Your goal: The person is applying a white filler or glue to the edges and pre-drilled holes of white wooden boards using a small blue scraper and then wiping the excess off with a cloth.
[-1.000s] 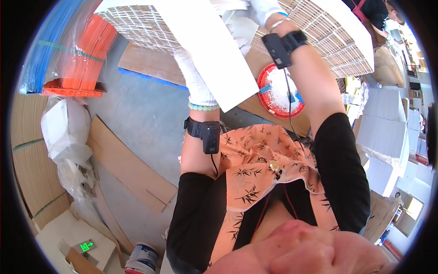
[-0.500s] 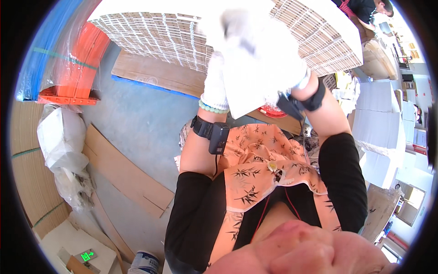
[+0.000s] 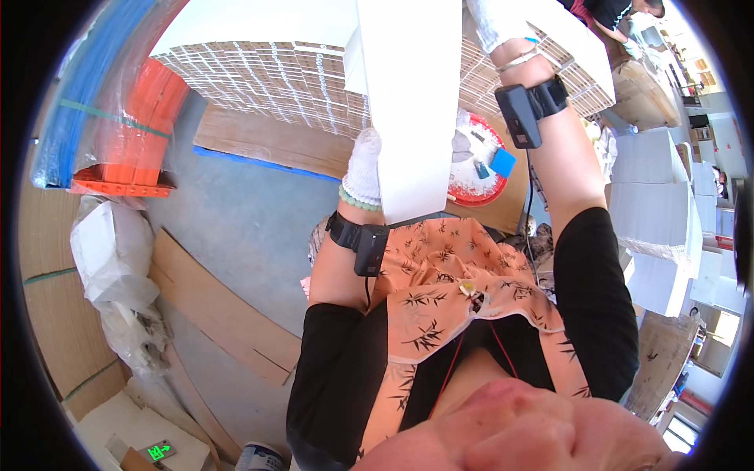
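A long white panel [image 3: 414, 118] stands tilted in front of me, its near end just above my peach apron. My left hand [image 3: 364, 163], in a white knitted glove, is closed on the panel's left side; its fingers are partly hidden by the panel. My right hand [image 3: 491, 23], also gloved, is beyond the panel's right side near the top edge. Its fingers run into the glare and out of the picture. A round red-rimmed tub [image 3: 503, 174] sits right of the panel, with white material, a blue block [image 3: 503, 162] and small dark pieces inside.
Behind the panel is a wide stack of white-topped boards [image 3: 259, 78] on a cardboard-covered base. Orange and blue wrapped parts [image 3: 149, 118] stand left. A cardboard strip [image 3: 220, 306] lies on the floor. White stacks [image 3: 648, 204] and a co-worker [image 3: 616, 20] are at right.
My right hand has moved up and away from the panel's near part, uncovering the red-rimmed tub. The panel now points lengthwise toward me. My left hand has shifted slightly nearer.
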A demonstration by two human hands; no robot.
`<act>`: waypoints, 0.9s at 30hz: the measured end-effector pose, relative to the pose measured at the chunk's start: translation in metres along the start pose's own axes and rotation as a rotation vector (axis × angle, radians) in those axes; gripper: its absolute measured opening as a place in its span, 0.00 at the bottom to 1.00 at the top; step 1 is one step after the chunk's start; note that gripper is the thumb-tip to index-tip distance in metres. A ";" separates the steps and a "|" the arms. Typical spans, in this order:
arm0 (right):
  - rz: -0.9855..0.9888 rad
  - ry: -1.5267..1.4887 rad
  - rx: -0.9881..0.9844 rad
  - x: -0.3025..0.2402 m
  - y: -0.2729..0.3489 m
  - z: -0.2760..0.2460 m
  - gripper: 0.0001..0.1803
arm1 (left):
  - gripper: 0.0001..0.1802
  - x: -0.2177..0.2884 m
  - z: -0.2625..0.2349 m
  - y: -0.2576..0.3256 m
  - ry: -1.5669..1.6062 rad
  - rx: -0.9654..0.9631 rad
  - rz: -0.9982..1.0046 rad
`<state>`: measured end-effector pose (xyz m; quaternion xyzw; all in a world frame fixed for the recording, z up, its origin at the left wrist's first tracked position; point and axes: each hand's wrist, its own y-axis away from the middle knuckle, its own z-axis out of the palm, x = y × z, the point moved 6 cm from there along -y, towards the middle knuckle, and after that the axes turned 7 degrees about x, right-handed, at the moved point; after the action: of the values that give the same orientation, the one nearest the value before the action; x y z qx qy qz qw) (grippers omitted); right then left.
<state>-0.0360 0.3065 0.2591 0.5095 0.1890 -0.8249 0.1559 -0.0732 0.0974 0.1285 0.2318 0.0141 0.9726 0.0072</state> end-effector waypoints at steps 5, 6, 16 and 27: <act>-0.179 0.217 0.057 0.008 -0.021 0.030 0.11 | 0.55 0.009 0.001 0.000 -0.053 0.064 0.021; 0.062 -0.026 -0.089 0.037 -0.044 0.018 0.14 | 0.56 0.017 0.019 -0.002 -0.023 -0.087 0.025; -0.772 1.287 -0.201 0.008 0.093 0.053 0.21 | 0.51 0.044 -0.012 -0.026 0.533 -0.208 0.134; -0.587 1.311 -0.991 0.075 0.268 -0.005 0.20 | 0.56 0.045 -0.015 -0.023 0.554 -0.083 0.187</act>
<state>0.0558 0.0684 0.1488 0.6857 0.7014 -0.1948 0.0007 -0.1197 0.1211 0.1345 -0.0428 -0.0459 0.9950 -0.0773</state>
